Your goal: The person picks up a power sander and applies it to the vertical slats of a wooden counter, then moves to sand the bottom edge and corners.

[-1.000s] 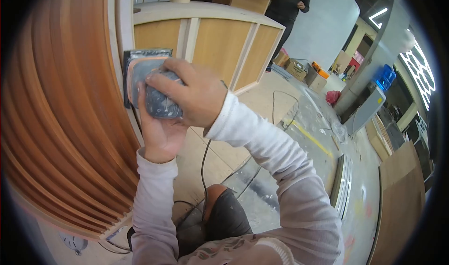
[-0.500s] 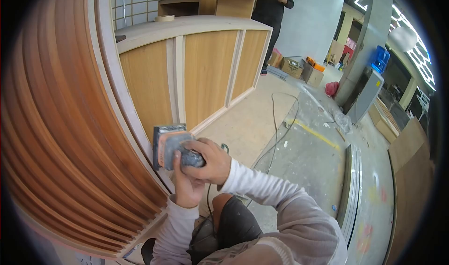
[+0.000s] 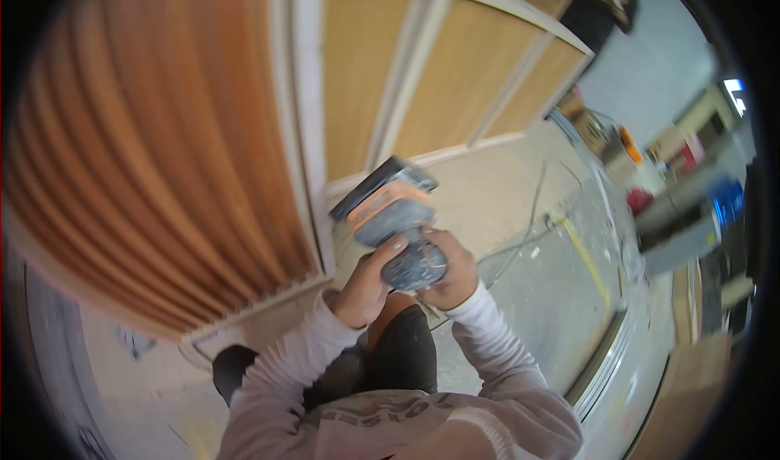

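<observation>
From here, my left grip [image 3: 362,291] and right grip [image 3: 453,275] clasp the blurred sander [image 3: 395,221], base [image 3: 367,187] toward eleven o'clock, undersides hidden.

Orange stripe on the grey sander [image 3: 396,216]; reddish-brown ribbed panel [image 3: 162,151].

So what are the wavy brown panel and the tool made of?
The panel looks like wood, maybe stained: it's reddish-brown with darker streaks, though blur hides the grain. The tool looks like hard, dull plastic: gray and orange, with pale smudges, perhaps dust.
</observation>
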Demonstrator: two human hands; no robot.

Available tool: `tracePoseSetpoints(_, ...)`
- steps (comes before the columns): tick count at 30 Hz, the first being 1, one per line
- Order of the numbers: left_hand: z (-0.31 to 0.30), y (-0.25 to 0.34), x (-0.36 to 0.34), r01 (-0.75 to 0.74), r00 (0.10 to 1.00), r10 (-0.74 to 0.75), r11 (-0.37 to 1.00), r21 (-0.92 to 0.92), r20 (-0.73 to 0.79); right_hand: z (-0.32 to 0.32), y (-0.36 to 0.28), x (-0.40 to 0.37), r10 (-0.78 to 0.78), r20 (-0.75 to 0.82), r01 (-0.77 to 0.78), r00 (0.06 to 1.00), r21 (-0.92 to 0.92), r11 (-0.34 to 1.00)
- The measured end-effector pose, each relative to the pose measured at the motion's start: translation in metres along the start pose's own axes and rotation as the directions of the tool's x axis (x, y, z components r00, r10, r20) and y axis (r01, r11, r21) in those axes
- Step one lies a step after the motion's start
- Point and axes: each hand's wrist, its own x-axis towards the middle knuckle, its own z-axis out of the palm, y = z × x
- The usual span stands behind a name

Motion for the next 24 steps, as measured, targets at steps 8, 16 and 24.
tracePoseSetpoints(8, 0.041, 0.050, 0.003, -0.150, 0.988, 0.150, 0.988, -0.021, 0.017, -0.031, -0.030, 0.091, -0.308, 0.177, 0.330, 0.935, -0.108, 0.938)
tracePoseSetpoints(16, 0.045, 0.070, 0.027, -0.043, 0.991, 0.059, 0.990, -0.137, 0.117, -0.039, -0.038, 0.140, -0.317, 0.339, 0.384, 0.886, -0.153, 0.910)
tracePoseSetpoints(24, 0.059, 0.089, 0.032, -0.110, 0.975, 0.133, 0.985, -0.136, 0.179, -0.044, -0.053, 0.158, -0.288, 0.328, 0.373, 0.900, -0.238, 0.897)
